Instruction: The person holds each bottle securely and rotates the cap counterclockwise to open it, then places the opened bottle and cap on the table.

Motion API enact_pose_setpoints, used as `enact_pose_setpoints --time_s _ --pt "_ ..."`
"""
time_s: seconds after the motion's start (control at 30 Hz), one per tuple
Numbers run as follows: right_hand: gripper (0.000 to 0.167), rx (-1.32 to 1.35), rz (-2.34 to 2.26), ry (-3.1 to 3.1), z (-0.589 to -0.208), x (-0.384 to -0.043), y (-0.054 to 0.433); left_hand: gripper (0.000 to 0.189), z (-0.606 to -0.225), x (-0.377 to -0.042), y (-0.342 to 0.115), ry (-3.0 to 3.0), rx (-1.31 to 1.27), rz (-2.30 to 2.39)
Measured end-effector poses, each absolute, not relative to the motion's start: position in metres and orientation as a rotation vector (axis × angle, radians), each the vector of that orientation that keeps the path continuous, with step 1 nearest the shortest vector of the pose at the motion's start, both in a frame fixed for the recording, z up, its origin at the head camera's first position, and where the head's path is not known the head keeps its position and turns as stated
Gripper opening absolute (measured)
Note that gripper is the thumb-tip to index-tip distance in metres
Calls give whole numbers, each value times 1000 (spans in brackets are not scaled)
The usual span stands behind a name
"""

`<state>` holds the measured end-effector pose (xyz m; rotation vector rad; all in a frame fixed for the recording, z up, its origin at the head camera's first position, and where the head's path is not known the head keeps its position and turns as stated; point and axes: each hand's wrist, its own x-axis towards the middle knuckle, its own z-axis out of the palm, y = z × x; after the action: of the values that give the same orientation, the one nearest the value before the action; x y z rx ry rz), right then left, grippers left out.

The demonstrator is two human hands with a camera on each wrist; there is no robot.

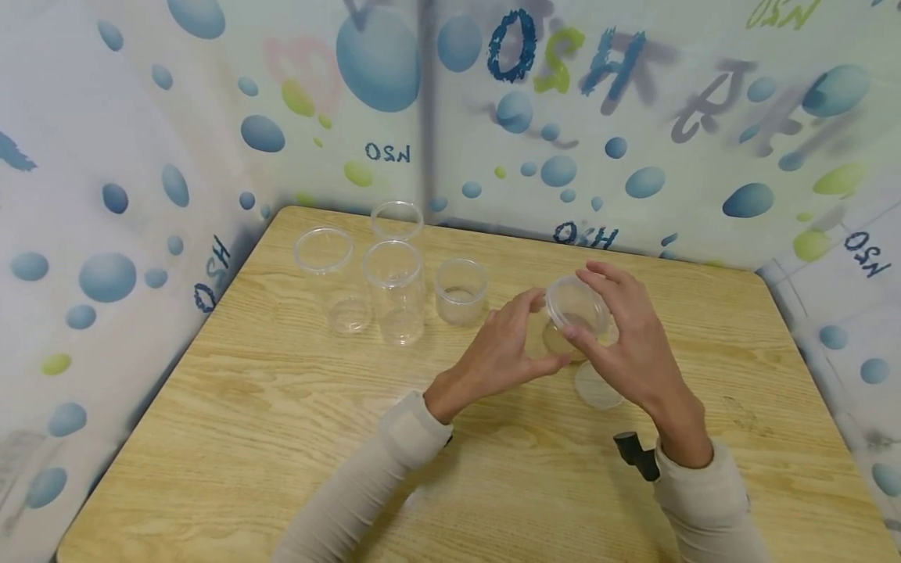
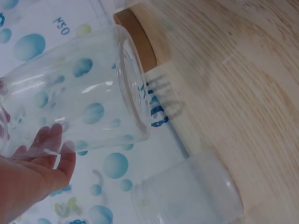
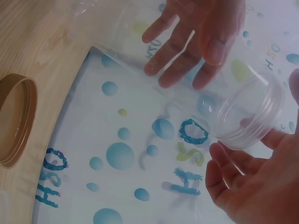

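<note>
Both hands hold a clear plastic jar (image 1: 573,301) above the table, tilted, with its ridged round mouth toward the person. My left hand (image 1: 493,344) supports the jar's side, thumb below and fingers along the wall. At the rim, my right hand (image 1: 629,340) grips with the thumb on the near side and the fingers on the far side. The left wrist view shows the jar's base (image 2: 135,88) pointing away from the fingers. Through the clear wall, the right wrist view shows the left hand's fingers (image 3: 173,51) spread along the jar.
Several clear containers stand left of the hands, including a tall one (image 1: 393,285) and a short one (image 1: 461,293). A flat, clear round piece (image 1: 598,387) lies near the right hand. A brown ring-shaped lid (image 3: 18,121) rests on the wooden table (image 1: 281,438). Printed walls border the table.
</note>
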<state>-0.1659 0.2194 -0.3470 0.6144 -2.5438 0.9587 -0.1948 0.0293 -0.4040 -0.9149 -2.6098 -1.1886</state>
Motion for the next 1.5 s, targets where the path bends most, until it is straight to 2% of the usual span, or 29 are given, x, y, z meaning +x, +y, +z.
enact_pose_setpoints --time_s 0.3,0.7,1.5 --pt "65 529 850 -2574 -348 -166 217 88 -402 -196 33 -2600 -918 -1186" --pt "62 541 885 -2550 -352 -166 216 85 -406 -196 34 -2569 -929 -1199" --pt "60 688 914 -2580 -351 -166 222 85 -409 -195 32 -2555 -936 -1169"
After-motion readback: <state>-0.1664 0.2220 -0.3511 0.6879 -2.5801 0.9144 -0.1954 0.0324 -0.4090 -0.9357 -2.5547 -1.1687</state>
